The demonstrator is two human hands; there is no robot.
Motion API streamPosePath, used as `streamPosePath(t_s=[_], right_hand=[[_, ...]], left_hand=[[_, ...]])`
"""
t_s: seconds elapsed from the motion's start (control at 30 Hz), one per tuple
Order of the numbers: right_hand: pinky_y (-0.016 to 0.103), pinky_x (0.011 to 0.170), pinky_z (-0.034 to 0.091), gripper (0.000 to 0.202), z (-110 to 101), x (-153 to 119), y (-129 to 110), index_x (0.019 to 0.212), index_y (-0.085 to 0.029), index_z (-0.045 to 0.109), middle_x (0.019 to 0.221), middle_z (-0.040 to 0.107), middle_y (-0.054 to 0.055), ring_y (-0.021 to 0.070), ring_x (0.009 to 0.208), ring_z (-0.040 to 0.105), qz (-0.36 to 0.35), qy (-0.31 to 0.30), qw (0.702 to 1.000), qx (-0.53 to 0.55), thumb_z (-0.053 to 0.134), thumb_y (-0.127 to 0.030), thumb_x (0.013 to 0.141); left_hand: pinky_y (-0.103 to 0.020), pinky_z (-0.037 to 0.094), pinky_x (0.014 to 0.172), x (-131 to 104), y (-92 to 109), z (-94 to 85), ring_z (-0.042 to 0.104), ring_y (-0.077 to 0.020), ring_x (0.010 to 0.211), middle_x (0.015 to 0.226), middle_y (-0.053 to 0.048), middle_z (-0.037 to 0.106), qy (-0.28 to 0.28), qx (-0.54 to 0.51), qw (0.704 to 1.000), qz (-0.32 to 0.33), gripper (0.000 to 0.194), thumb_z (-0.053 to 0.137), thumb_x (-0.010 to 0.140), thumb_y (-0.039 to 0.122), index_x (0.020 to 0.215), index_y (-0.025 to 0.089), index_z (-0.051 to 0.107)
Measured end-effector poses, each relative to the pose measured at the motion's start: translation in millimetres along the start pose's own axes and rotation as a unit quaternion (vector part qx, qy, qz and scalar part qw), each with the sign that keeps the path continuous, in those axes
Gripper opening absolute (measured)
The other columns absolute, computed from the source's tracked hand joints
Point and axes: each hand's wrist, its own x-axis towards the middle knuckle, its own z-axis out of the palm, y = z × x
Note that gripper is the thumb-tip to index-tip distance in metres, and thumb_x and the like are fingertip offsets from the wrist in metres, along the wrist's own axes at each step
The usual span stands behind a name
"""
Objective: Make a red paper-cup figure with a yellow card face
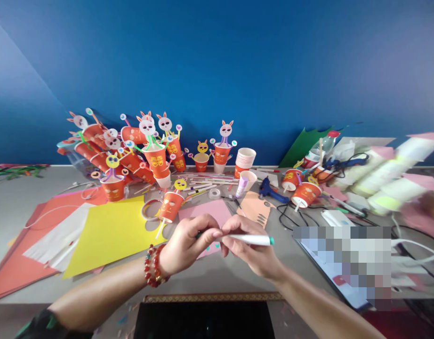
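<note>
A white marker (254,239) with a green end lies level between my two hands, above the front of the table. My right hand (252,245) is closed around its barrel, with the green end pointing right. At the marker's other end, my left hand (192,240) pinches with thumb and fingers; a small dark part shows there, mostly hidden by the fingers. Beneath the hands is a pink paper sheet (217,212) with small teal marks. An orange paper cup (170,207) with a yellow face on top stands tilted just beyond my left hand.
Yellow paper (107,235) and red paper (12,263) cover the left side. Decorated cups (155,157) crowd the back left. Stacked cups (245,160), a blue glue gun (271,190) and peach paper (255,207) are ahead. A tablet (330,270) and cables lie right.
</note>
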Motion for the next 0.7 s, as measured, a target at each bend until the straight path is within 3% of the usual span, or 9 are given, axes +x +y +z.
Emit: streamPosePath(t_s=[0.1,0.2,0.3,0.4,0.53,0.6,0.7], right_hand=[[0.021,0.046,0.039,0.026,-6,-7,1,0.109,-0.02,0.054,0.071,0.07,0.003,0.011,0.05,0.054,0.044,-0.035,0.997,0.048,0.055,-0.042,0.096],[0.021,0.05,0.039,0.022,-11,-12,4,0.108,-0.02,0.056,0.073,0.069,0.003,0.0105,0.053,0.053,0.079,-0.04,0.996,-0.012,0.054,-0.039,0.098],[0.021,0.051,0.037,0.023,-12,-13,6,0.106,-0.02,0.059,0.066,0.06,-0.002,0.011,0.055,0.051,0.108,-0.057,0.99,-0.068,0.052,-0.04,0.097],[0.022,0.052,0.033,0.025,-11,-14,2,0.092,-0.02,0.063,0.064,0.053,-0.003,0.011,0.056,0.047,0.09,-0.088,0.983,-0.133,0.053,-0.042,0.096],[0.023,0.057,0.033,0.026,-8,-17,-8,0.085,-0.02,0.064,0.068,0.055,-0.002,0.0123,0.061,0.05,0.06,-0.142,0.967,-0.204,0.051,-0.039,0.097],[0.023,0.057,0.034,0.026,-4,-20,-12,0.084,-0.02,0.063,0.068,0.054,-0.002,0.0122,0.061,0.05,0.061,-0.165,0.966,-0.188,0.05,-0.039,0.097],[0.021,0.056,0.033,0.029,3,-27,-13,0.075,-0.018,0.059,0.064,0.044,-0.004,0.0105,0.059,0.044,0.07,-0.173,0.974,-0.13,0.055,-0.04,0.095]], left_hand=[[-0.019,0.04,0.053,-7,-5,-4.9,0.054,-0.0104,0.057,0.067,0.0,0.062,0.012,0.038,0.999,-0.002,0.029,0.049,0.099,0.038,0.082,0.017,0.059],[-0.02,0.039,0.052,-14,-8,-7.2,0.053,-0.0104,0.056,0.067,0.001,0.062,0.01,0.095,0.995,-0.014,0.026,0.045,0.101,0.034,0.084,0.018,0.057],[-0.022,0.039,0.052,-16,-7,-6.9,0.053,-0.0118,0.055,0.066,0.0,0.061,-0.01,0.172,0.985,0.013,0.026,0.04,0.101,0.03,0.086,0.018,0.057],[-0.025,0.039,0.051,-11,-4,-9.0,0.054,-0.0141,0.053,0.063,-0.002,0.061,-0.025,0.246,0.963,0.105,0.022,0.041,0.1,0.023,0.086,0.017,0.057],[-0.03,0.042,0.047,-4,2,-17.2,0.054,-0.016,0.049,0.06,-0.003,0.063,-0.033,0.271,0.902,0.334,0.018,0.044,0.095,0.02,0.091,0.015,0.06],[-0.033,0.053,0.056,-6,7,-18.5,0.062,-0.0176,0.059,0.07,-0.006,0.071,-0.028,0.25,0.876,0.412,0.019,0.046,0.095,0.022,0.093,0.015,0.063],[-0.034,0.06,0.083,-15,13,-13.3,0.07,-0.0177,0.082,0.088,-0.004,0.077,-0.005,0.223,0.879,0.422,0.021,0.048,0.096,0.024,0.091,0.021,0.068]])
